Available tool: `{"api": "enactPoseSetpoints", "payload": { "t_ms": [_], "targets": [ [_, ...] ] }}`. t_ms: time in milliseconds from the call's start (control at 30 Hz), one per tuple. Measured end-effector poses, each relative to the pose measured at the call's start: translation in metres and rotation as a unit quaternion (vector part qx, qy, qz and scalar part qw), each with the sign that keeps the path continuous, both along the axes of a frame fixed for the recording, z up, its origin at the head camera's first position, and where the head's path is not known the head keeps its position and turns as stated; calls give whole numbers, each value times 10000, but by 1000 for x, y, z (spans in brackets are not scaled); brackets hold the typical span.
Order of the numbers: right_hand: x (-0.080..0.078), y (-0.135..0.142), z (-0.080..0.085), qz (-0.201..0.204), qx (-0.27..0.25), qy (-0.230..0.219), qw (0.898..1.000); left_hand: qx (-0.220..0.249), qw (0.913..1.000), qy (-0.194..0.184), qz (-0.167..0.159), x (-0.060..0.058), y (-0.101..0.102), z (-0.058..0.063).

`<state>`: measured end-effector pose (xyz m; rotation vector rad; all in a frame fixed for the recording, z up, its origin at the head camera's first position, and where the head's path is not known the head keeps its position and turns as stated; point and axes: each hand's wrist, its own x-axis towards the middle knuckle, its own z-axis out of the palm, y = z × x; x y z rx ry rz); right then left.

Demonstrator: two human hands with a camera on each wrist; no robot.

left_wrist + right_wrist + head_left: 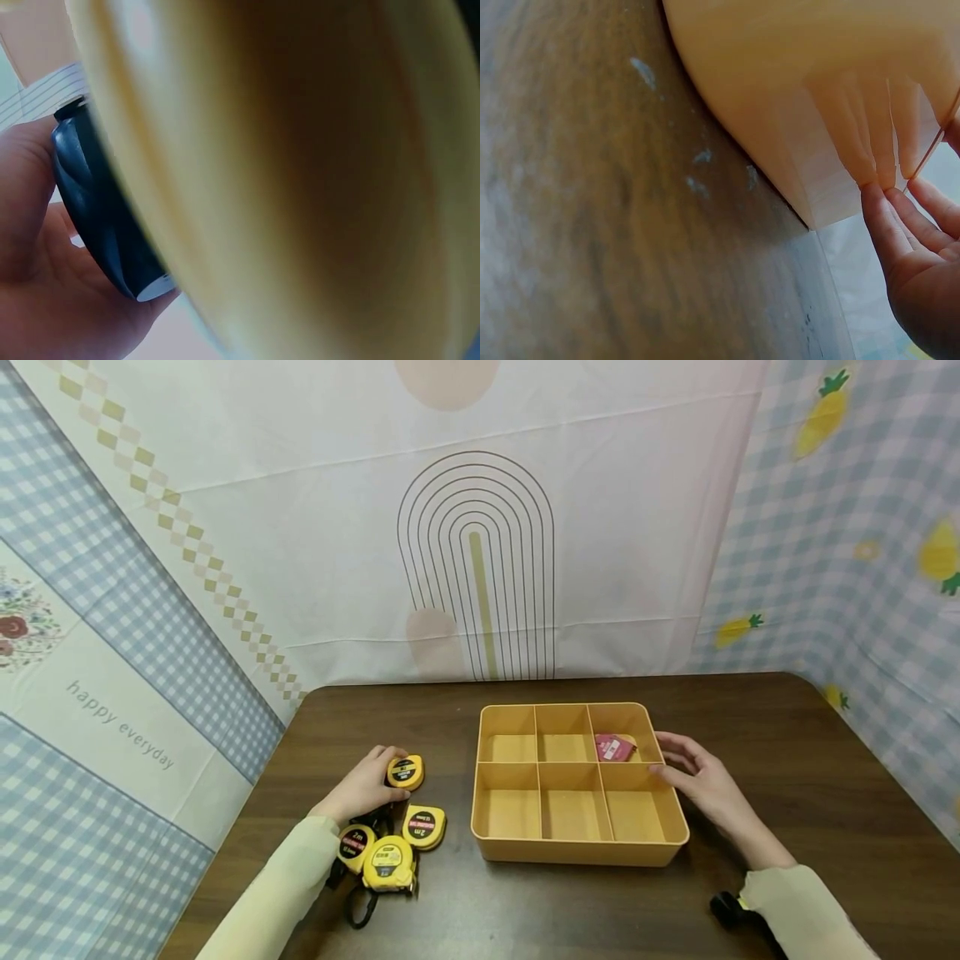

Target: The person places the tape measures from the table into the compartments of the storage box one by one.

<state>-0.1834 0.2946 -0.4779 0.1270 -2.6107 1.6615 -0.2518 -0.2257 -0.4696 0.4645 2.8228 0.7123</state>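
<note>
At the left of the table, my left hand (pixel 366 785) grips a small yellow tape measure (pixel 406 772) between thumb and fingers. In the left wrist view, a dark casing (pixel 105 202) lies against that hand's palm and fingers; a blurred yellow shape covers most of that view. More yellow tape measures lie just below the hand: one at left (pixel 356 847), a larger one (pixel 389 864) and one at right (pixel 423 827). My right hand (pixel 701 781) pinches the right rim of a yellow divided box (pixel 577 852), its fingertips (pixel 874 196) against the outer wall.
A dark pink item (pixel 615 747) with a white label sits in the box's back right compartment. Black straps (pixel 362 912) trail from the tape measures. A black object (pixel 726 910) is beside the right sleeve. Patterned cloth (pixel 337 568) hangs behind the brown table (pixel 540 910).
</note>
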Motion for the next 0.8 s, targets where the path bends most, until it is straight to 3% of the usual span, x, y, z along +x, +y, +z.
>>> {"api": "enactPoseSetpoints", "payload": {
  "t_ms": [800],
  "targets": [
    [0, 0, -1, -43, -125, 1, 9999, -130, 9997, 200, -77, 4, 0, 1]
  ]
}}
